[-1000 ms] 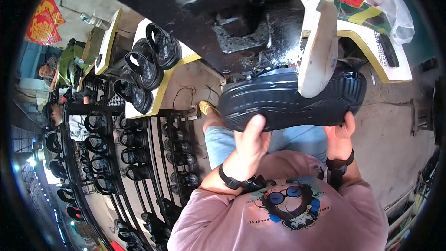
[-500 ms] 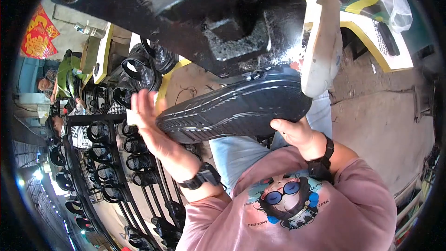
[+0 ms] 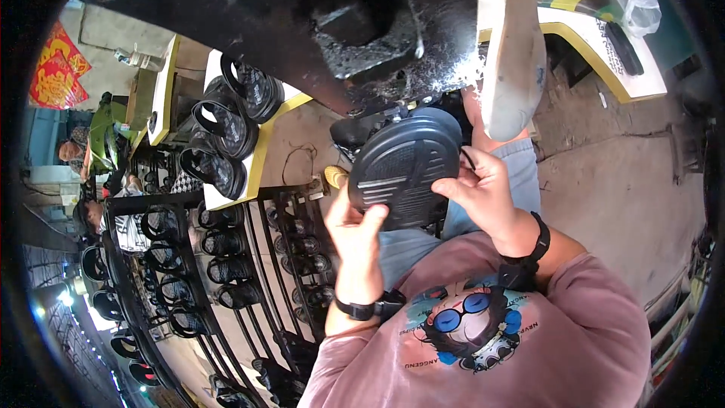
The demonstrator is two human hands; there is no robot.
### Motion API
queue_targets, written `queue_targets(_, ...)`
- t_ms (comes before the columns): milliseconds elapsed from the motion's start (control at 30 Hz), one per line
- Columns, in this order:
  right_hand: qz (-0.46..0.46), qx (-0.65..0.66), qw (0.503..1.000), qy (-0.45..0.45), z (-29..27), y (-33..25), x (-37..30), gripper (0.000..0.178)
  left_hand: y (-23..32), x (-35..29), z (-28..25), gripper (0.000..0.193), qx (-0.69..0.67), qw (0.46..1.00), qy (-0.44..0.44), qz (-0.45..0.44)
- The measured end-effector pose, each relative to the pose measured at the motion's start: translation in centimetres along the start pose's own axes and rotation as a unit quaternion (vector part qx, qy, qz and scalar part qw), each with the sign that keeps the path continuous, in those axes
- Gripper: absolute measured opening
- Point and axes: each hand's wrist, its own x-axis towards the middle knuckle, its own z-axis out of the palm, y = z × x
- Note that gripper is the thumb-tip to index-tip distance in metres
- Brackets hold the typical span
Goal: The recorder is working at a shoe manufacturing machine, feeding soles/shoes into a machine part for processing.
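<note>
A black sandal (image 3: pixel 408 170) is held sole-up below the black machine head (image 3: pixel 362 38), its ridged tread facing me. My left hand (image 3: pixel 356 238) grips its lower left edge, thumb on the tread. On the right edge, my right hand (image 3: pixel 487 193) is closed with its thumb pressed on the sole and its fingers behind. The sandal's top side and the fingers behind it are hidden. Its upper end lies close under the machine's small metal parts (image 3: pixel 400 112); I cannot tell if they touch.
Several black sandals stand on a yellow-edged white table (image 3: pixel 260 170) at left. Below it, a black rack (image 3: pixel 181 204) holds rows of sandals. A pale rounded machine part (image 3: pixel 517 68) hangs at right, before another yellow-edged table (image 3: pixel 581 26). Other people (image 3: pixel 91 215) are at far left.
My left hand, open beside the sandal before, has moved right and closed on its edge. The sandal has turned from lying sideways to pointing toward me.
</note>
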Motion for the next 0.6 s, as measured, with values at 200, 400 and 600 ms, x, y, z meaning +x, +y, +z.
queue_targets(200, -0.035, -0.183, 0.980, -0.066, -1.9, -4.6, 3.1, 0.030, -1.3, -1.9, 4.7, 0.065, -0.179, 0.972, -0.078, -0.130)
queue_targets(400, -0.037, -0.268, 0.957, -0.099, -0.9, -8.7, 6.9, 0.041, 0.4, 2.4, 6.9, 0.067, -0.149, 0.947, -0.180, -0.222)
queue_targets(600, -0.251, -0.415, 0.874, 0.030, 2.0, -6.8, 5.5, 0.052, -2.3, 1.6, 8.0, 0.060, -0.346, 0.928, -0.026, -0.135)
